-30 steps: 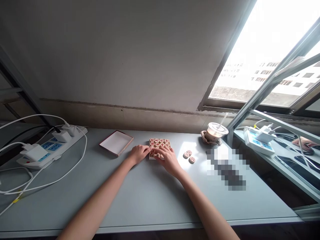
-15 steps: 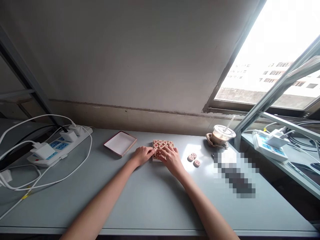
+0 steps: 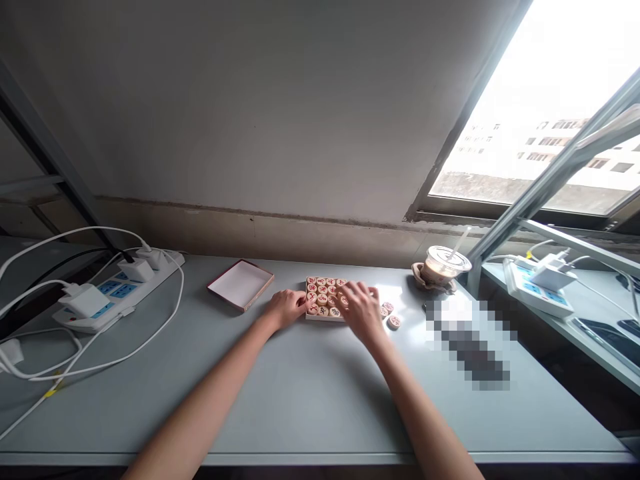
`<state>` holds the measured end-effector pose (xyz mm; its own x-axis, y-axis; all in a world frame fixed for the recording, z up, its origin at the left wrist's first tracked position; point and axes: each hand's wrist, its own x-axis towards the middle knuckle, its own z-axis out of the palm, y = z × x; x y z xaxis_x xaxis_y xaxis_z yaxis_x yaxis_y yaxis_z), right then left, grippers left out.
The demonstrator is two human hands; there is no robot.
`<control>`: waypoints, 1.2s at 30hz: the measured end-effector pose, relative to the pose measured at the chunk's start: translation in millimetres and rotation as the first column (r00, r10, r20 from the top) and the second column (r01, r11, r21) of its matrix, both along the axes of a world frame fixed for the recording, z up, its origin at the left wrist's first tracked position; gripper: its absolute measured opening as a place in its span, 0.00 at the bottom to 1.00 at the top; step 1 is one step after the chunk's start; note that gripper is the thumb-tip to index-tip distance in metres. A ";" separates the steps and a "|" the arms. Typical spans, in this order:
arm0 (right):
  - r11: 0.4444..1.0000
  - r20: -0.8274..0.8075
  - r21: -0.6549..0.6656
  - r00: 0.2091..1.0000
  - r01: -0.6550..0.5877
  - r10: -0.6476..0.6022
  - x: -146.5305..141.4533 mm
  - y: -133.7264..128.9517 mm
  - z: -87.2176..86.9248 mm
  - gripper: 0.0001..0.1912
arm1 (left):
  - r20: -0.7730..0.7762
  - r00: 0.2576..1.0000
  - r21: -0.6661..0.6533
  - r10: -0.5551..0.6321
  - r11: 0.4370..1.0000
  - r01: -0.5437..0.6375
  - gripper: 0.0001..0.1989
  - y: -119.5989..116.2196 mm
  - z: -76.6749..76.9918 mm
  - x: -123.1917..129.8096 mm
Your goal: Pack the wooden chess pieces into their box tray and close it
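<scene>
A shallow box (image 3: 325, 319) filled with rows of round wooden Chinese chess pieces (image 3: 323, 300), marked with red and dark characters, lies flat on the desk. My left hand (image 3: 286, 309) is at the box's left side, its fingers curled and its thumb against the edge. Over the box's right part hovers my right hand (image 3: 363, 308), palm down with fingers apart; it hides the pieces beneath, and I see nothing held in it. Just right of that hand lie several loose chess pieces (image 3: 395, 323). To the left rests the box lid (image 3: 243, 283), its white inside facing up.
On the left a white power strip (image 3: 107, 300) carries plugs and looping white cables (image 3: 165, 333). A lidded drink cup (image 3: 443, 267) with a straw sits in a cardboard holder at the back right, with a blurred-out object before it. Metal frames (image 3: 530, 180) flank the desk (image 3: 300, 407).
My right hand has moved right, from the middle of the box to its right part, and its fingers have spread. More pieces in the box now show. My left hand has stayed at the box's left side.
</scene>
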<state>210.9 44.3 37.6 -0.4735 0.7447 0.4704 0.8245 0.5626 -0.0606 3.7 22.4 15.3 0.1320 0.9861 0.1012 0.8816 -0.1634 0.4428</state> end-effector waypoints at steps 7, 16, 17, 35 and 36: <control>0.805 0.178 -0.235 0.838 0.545 -0.515 64.8 24.4 -12.6 0.19 | 0.010 1.000 -0.003 0.015 1.000 -0.015 0.21 1.4 -0.3 0.7; 0.898 0.053 -0.349 0.962 0.269 -0.268 37.2 16.7 -10.3 0.12 | -0.019 1.000 0.016 0.015 1.000 -0.015 0.19 1.1 -2.7 0.4; 0.896 0.055 -0.344 0.958 0.282 -0.281 38.9 16.7 -7.9 0.12 | -0.015 1.000 0.016 0.012 1.000 -0.012 0.20 1.0 -2.8 0.3; 0.969 -0.033 -0.213 0.992 -0.128 0.123 -3.7 -11.0 -2.6 0.19 | -0.011 1.000 0.034 0.022 0.999 -0.022 0.21 0.3 -3.7 0.5; 0.969 -0.034 -0.208 0.991 -0.136 0.132 -3.5 -10.9 -2.7 0.19 | -0.011 1.000 0.035 0.023 0.999 -0.022 0.21 0.5 -4.1 0.4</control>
